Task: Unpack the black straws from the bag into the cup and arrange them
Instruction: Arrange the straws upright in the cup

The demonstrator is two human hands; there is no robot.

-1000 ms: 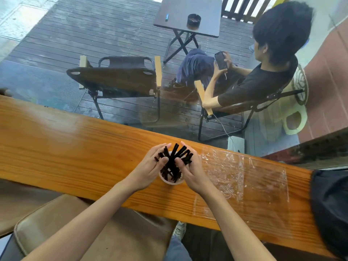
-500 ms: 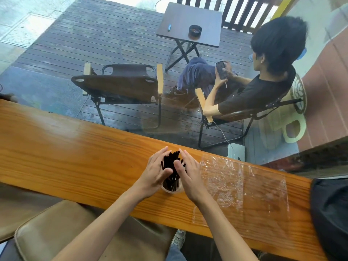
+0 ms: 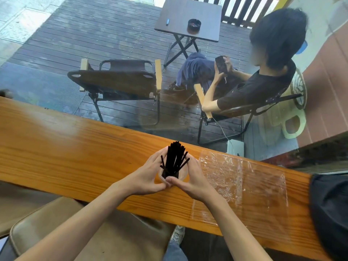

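Observation:
Several black straws (image 3: 174, 159) stand bunched upright in a small clear cup (image 3: 181, 177) on the wooden counter (image 3: 66, 147). My left hand (image 3: 146, 176) and my right hand (image 3: 194, 178) cup the bundle from both sides, thumbs touching in front of the cup and fingers pressed against the straws. Most of the cup is hidden behind my hands. The empty clear plastic bag (image 3: 243, 183) lies flat on the counter just right of my right hand.
A black bag (image 3: 329, 213) rests on the counter's right end. A tan stool seat (image 3: 84, 232) is below the counter's near edge. Beyond the glass, a person sits in a folding chair with a phone, beside an empty chair (image 3: 116, 80) and small table (image 3: 190, 16).
The straws were splayed out in the cup; my hands have closed around them and gathered them into a tight upright bundle, thumbs now meeting in front.

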